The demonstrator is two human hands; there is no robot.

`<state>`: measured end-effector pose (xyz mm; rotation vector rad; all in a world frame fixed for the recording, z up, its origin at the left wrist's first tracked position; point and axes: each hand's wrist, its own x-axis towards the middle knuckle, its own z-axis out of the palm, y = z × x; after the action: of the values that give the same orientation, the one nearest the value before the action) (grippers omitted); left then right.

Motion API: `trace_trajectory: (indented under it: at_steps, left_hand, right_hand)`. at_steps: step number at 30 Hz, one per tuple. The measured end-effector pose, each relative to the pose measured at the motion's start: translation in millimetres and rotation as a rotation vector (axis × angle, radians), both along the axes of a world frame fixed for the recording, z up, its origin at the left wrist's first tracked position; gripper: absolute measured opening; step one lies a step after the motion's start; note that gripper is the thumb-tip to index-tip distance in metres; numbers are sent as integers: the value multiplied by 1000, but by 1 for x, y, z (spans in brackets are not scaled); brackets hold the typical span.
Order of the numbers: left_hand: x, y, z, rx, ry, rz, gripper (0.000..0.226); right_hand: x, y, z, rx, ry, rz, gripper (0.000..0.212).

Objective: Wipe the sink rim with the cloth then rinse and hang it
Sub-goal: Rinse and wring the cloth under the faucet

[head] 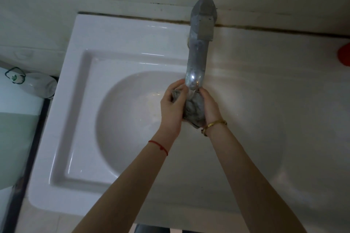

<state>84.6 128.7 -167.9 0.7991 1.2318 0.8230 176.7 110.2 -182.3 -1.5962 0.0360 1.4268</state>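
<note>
While water falls from the grey tap [197, 58], left hand [171, 108] and right hand [209, 108] both clench the bunched grey cloth [193, 108] just under the spout, over the white sink [79, 100] bowl

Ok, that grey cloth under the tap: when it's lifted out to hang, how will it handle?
Probably floppy: the cloth sits bunched between the left hand and right hand. Likely soaked and drippy, being right under the faucet spout. It should sag, so wring first.
</note>
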Motion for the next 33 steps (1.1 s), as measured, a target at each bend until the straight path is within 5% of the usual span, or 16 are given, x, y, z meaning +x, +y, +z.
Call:
trace_trajectory:
  at_steps: [2, 4, 6, 11, 18, 23, 27, 31, 33]
  left_hand:
    - [-3, -3, -5, 222, 190, -134, 21]
    - [-2, -4, -6, 255, 228, -142, 18]
    - [1, -3, -8, 256, 233, -82, 4]
    - [12, -1, -14, 201, 287, 84, 29]
    - [16, 9, -17, 250, 372, 98, 45]
    - [16, 15, -14, -65, 394, 139, 48]
    - [14, 13, -5, -397, 102, 220, 22]
    - [12, 10, 5, -535, -254, 166, 3]
    - [12, 7, 5, -460, -213, 169, 8]
  right_hand:
    - [-1, 0, 2, -53, -407, -8, 28]
    - [-7, 1, 6, -8, -605, 14, 23]
    - [-16, 6, 6, 10, -611, 28, 28]
    - [-27, 11, -5, -56, -545, 17, 40]
    - [-29, 12, -13, 28, -628, -6, 13]
    - [-28, -2, -9, 223, -858, 74, 6]
    - [-26, -11, -10, 310, -978, 93, 20]
    - [-19, -6, -7, 287, -713, -26, 16]
    - [-12, -4, -5, 181, -399, -69, 24]
